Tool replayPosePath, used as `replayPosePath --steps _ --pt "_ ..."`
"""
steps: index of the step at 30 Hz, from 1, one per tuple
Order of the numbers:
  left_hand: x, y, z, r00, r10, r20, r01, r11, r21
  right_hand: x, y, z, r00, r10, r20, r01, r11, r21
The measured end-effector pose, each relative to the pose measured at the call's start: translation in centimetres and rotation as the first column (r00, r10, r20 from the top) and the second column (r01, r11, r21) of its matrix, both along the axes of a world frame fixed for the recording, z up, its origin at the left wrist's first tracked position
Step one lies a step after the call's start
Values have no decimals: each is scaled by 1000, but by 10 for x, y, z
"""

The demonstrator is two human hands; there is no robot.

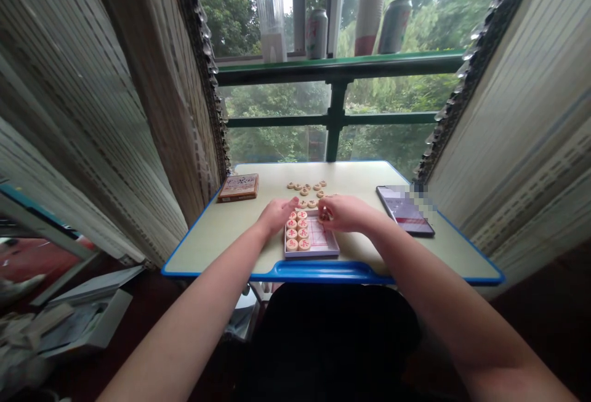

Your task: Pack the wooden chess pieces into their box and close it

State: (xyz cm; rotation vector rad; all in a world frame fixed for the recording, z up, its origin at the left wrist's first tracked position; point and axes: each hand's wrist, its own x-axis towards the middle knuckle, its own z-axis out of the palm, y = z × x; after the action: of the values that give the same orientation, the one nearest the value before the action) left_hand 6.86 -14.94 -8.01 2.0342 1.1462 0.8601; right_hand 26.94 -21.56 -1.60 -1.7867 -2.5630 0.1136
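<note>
A small tray with a red grid lies at the near edge of the table. Several round wooden chess pieces with red characters fill its left side in two columns. My left hand rests at the tray's upper left corner, fingers curled against the top pieces. My right hand hovers over the tray's upper right, fingers pinched on a round piece. More loose pieces lie scattered on the table just beyond both hands.
A flat brown box lies at the table's left edge. A phone lies to the right. Woven blinds close in on both sides. Cans and a clear tube stand on the green window rail behind.
</note>
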Motion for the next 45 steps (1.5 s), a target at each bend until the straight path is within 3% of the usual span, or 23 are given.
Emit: replayPosePath --steps 9,24,35,40,45 --pt "0 2 -3 998 -2 60 0 999 35 -2 3 -2 1000 15 -18 -15 1000 -27" --pt "-1 -4 3 996 87 -19 -81 978 190 1 9 -7 993 74 -96 -72 997 18" --pt "-3 -8 7 997 70 -34 -67 993 101 5 13 -12 991 78 -111 -77 997 14" --pt "-3 -5 4 997 31 -73 -27 998 63 5 9 -6 975 145 -168 -142 989 30" --pt "-3 -2 0 995 37 -94 -31 997 63 7 13 -10 985 114 -131 -111 993 29"
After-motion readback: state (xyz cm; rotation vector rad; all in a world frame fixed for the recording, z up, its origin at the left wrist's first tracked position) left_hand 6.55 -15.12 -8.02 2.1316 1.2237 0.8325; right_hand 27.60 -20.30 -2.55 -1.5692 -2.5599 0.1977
